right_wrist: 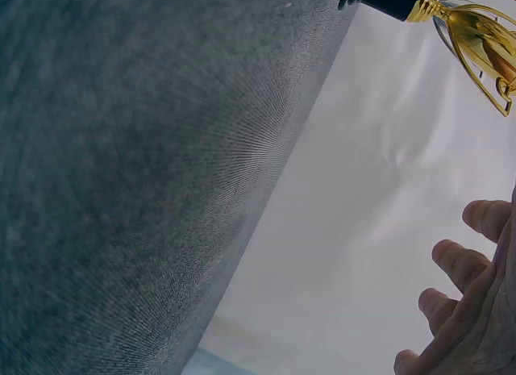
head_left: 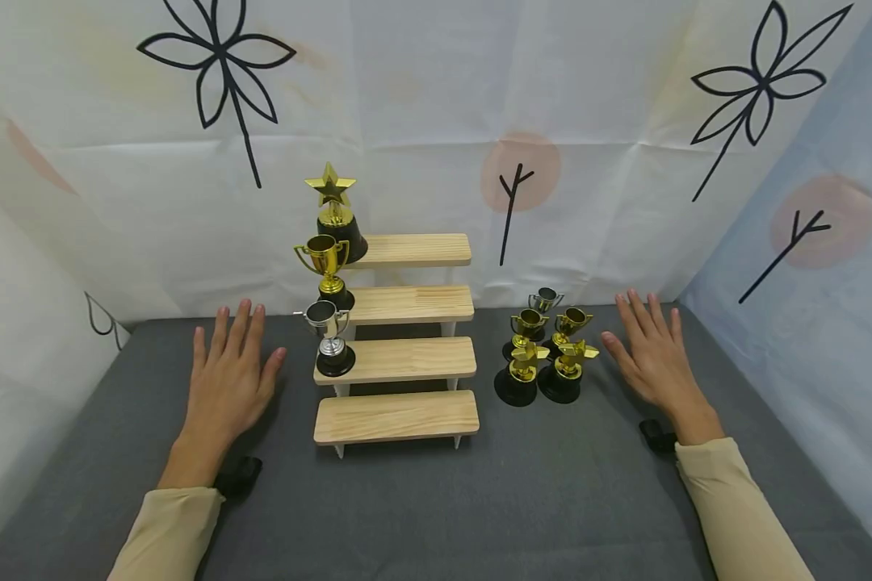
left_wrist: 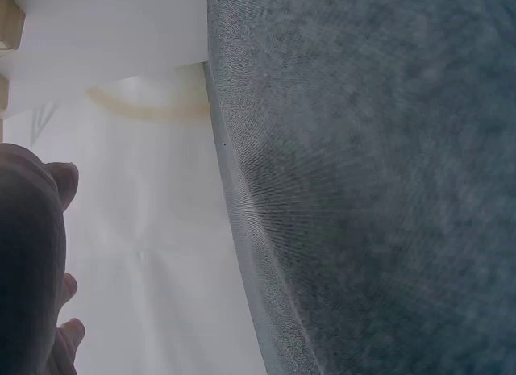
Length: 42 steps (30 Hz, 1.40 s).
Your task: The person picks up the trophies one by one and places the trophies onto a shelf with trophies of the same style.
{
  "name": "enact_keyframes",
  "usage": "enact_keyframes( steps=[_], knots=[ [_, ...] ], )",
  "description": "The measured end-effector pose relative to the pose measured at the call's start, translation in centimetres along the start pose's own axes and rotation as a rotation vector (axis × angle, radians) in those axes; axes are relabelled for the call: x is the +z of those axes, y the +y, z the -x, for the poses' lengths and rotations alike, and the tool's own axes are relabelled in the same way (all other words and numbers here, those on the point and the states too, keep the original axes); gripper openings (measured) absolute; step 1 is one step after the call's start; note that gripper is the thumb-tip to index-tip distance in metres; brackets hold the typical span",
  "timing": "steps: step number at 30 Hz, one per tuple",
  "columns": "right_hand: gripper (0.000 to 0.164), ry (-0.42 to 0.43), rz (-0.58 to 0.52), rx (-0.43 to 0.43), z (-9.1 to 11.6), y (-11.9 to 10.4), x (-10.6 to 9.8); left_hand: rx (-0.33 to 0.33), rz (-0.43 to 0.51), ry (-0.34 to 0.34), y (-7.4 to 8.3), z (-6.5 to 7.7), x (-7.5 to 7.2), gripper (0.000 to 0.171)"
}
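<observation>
My left hand (head_left: 228, 379) lies palm down on the grey cloth, fingers straight, left of a stepped wooden stand (head_left: 396, 415). On the right, my right hand (head_left: 652, 359) is also flat with fingers spread, beside a cluster of small trophies. That cluster has a silver cup (head_left: 546, 299), gold cups (head_left: 527, 323) and gold star trophies (head_left: 561, 373), all on black bases. At the stand's left side, a gold star trophy (head_left: 341, 234) tops the highest step, a gold cup trophy (head_left: 324, 257) the one below, and a silver cup trophy (head_left: 329, 323) the third. Neither hand holds anything.
A grey cloth (head_left: 436, 516) covers the table. White fabric with printed flowers and trees (head_left: 421, 105) hangs behind it, with more fabric (head_left: 807, 323) at the right side. Black wrist bands (head_left: 238, 476) sit at both cuffs.
</observation>
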State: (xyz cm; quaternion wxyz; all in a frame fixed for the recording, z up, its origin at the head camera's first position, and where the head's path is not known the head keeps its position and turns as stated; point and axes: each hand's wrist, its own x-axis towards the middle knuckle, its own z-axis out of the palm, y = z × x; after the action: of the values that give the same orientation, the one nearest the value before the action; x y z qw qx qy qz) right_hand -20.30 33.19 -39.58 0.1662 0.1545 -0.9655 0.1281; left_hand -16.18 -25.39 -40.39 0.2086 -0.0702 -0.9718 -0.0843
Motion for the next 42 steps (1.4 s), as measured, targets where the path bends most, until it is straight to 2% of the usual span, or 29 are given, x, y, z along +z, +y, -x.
enact_keyframes(
  steps=[9,17,22,26,30,37,42],
  knots=[
    [0.069,0.053,-0.024,0.001,-0.1,0.1,-0.1,0.038,0.073,0.112,0.0,-0.1,0.0,0.065],
    [0.064,0.125,-0.055,-0.021,-0.1,0.1,0.3,0.042,0.156,0.184,0.0,0.0,0.3,0.061],
    [0.063,0.121,-0.069,0.011,-0.1,-0.1,0.2,0.018,0.216,0.209,0.0,0.0,0.3,0.057],
    [0.064,0.107,-0.066,0.043,-0.1,-0.3,0.0,-0.042,0.216,0.181,0.2,0.0,0.1,0.051],
    [0.064,0.104,-0.06,0.06,0.0,-0.5,-0.1,-0.109,0.251,0.124,0.5,0.1,-0.1,0.046],
    [0.065,0.099,-0.057,0.088,0.2,-0.6,0.1,-0.115,0.473,0.061,0.9,0.5,0.2,0.04],
    [0.062,0.112,-0.073,0.091,0.2,-0.7,0.1,-0.158,0.606,-0.038,1.5,0.8,0.2,0.039]
  ],
)
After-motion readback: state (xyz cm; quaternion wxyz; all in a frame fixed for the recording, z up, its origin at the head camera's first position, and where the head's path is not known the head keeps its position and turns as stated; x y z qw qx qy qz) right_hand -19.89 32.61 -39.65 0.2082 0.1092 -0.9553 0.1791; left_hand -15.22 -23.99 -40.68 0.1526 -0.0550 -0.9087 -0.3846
